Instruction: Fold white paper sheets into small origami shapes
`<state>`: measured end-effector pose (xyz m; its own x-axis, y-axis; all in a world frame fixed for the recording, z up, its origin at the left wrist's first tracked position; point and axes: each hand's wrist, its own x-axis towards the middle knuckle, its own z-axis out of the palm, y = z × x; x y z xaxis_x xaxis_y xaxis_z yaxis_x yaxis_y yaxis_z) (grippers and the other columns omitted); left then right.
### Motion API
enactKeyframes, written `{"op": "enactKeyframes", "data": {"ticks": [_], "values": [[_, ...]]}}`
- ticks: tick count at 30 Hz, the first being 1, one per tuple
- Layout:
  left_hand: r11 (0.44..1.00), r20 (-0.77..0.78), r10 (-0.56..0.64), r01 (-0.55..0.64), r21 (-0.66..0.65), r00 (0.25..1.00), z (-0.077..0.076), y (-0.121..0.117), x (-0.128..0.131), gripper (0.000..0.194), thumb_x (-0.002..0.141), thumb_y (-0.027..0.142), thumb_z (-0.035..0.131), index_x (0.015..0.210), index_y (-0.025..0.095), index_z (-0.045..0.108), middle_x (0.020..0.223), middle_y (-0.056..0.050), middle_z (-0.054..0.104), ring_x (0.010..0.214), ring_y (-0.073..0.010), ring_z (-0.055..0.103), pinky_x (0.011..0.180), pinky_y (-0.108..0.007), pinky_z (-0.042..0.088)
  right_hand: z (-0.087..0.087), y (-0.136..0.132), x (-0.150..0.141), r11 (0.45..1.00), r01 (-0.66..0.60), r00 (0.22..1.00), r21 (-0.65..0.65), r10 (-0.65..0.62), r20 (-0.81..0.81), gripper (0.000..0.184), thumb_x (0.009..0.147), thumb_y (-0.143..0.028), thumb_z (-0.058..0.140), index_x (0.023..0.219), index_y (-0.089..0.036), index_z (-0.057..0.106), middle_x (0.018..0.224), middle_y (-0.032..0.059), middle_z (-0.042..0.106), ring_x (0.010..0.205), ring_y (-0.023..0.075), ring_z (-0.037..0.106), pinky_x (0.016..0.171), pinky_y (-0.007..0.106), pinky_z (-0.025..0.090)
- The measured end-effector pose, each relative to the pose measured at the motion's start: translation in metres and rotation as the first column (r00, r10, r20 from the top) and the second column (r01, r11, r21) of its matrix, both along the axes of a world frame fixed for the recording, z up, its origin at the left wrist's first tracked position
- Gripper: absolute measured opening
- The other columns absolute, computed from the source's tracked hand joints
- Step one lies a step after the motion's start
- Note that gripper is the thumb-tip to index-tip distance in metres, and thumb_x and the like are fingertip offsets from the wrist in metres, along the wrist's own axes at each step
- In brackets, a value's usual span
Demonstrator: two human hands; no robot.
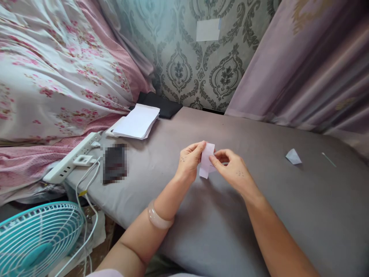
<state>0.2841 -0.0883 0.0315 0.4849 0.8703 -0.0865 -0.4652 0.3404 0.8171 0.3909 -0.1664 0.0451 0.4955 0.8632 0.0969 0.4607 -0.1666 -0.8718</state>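
A small folded piece of white paper (205, 163) is held up between both hands above the grey cloth. My left hand (188, 159), with a pale bangle (158, 216) on its forearm, pinches the paper's upper left edge. On the other side, my right hand (230, 165) grips the paper's right part between thumb and curled fingers. Part of the paper behind the right thumb is hidden. Further right on the cloth lies a folded paper piece (293, 156) with a pointed shape, apart from both hands.
A stack of white paper (137, 120) sits at the back left, beside a black flat item (164, 104). A white power strip (72, 157) with cables lies along the left edge, near a blurred dark object (114, 163). Below stands a turquoise fan (40, 238). A thin stick (329, 159) lies far right.
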Motion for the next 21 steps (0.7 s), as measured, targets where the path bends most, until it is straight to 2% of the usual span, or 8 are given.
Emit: {"op": "enactKeyframes", "data": {"ticks": [2, 4, 9, 15, 21], "values": [[1.000, -0.006, 0.020, -0.020, -0.008, 1.000, -0.0005, -0.0006, 0.0008, 0.028, 0.069, 0.040, 0.076, 0.080, 0.014, 0.073, 0.072, -0.004, 0.068, 0.063, -0.0106, 0.059, 0.062, -0.023, 0.045, -0.0008, 0.0026, -0.0002, 0.994, 0.045, 0.996, 0.095, -0.037, -0.078, 0.040, 0.068, -0.043, 0.072, 0.098, -0.019, 0.060, 0.094, 0.0076, 0.067, 0.086, 0.0205, 0.064, 0.074, 0.033, 0.051], [0.999, -0.011, 0.040, -0.040, -0.013, 0.999, -0.0002, -0.0026, 0.0019, 0.026, 0.069, 0.039, 0.076, 0.079, 0.015, 0.073, 0.073, -0.003, 0.068, 0.063, -0.0092, 0.057, 0.061, -0.021, 0.044, -0.0008, 0.0052, -0.0024, 0.989, 0.050, 0.981, 0.139, -0.022, -0.194, 0.046, 0.066, -0.042, 0.075, 0.103, -0.019, 0.058, 0.093, 0.0078, 0.067, 0.086, 0.0202, 0.064, 0.075, 0.034, 0.053], [0.998, -0.019, 0.050, -0.051, -0.023, 0.999, 0.0016, -0.0060, 0.0038, 0.023, 0.068, 0.037, 0.077, 0.077, 0.016, 0.074, 0.075, -0.002, 0.068, 0.065, -0.0085, 0.056, 0.061, -0.020, 0.043, -0.0005, 0.0082, -0.0082, 0.989, 0.021, 0.923, 0.145, 0.037, -0.384, 0.040, 0.065, -0.042, 0.076, 0.095, -0.019, 0.062, 0.088, 0.0072, 0.069, 0.081, 0.0192, 0.066, 0.076, 0.035, 0.054], [0.992, 0.034, -0.033, 0.036, -0.118, 0.999, -0.0014, -0.0032, 0.0024, 0.027, 0.063, 0.037, 0.081, 0.078, 0.015, 0.073, 0.074, -0.003, 0.068, 0.066, -0.0110, 0.058, 0.064, -0.024, 0.045, -0.0010, 0.0062, -0.0068, 0.994, -0.061, 0.843, 0.091, 0.100, -0.529, 0.039, 0.065, -0.045, 0.075, 0.093, -0.018, 0.070, 0.090, 0.0080, 0.073, 0.082, 0.0211, 0.069, 0.075, 0.036, 0.054], [0.994, 0.032, -0.081, 0.083, -0.072, 0.996, -0.0028, 0.0010, -0.0009, 0.029, 0.066, 0.038, 0.079, 0.080, 0.015, 0.072, 0.069, -0.001, 0.063, 0.061, -0.0077, 0.053, 0.062, -0.022, 0.041, -0.0007, 0.0053, -0.0020, 0.992, 0.004, 0.834, 0.125, 0.066, -0.548, 0.046, 0.063, -0.043, 0.078, 0.099, -0.016, 0.068, 0.090, 0.0092, 0.074, 0.079, 0.0204, 0.069, 0.074, 0.035, 0.054]]}}
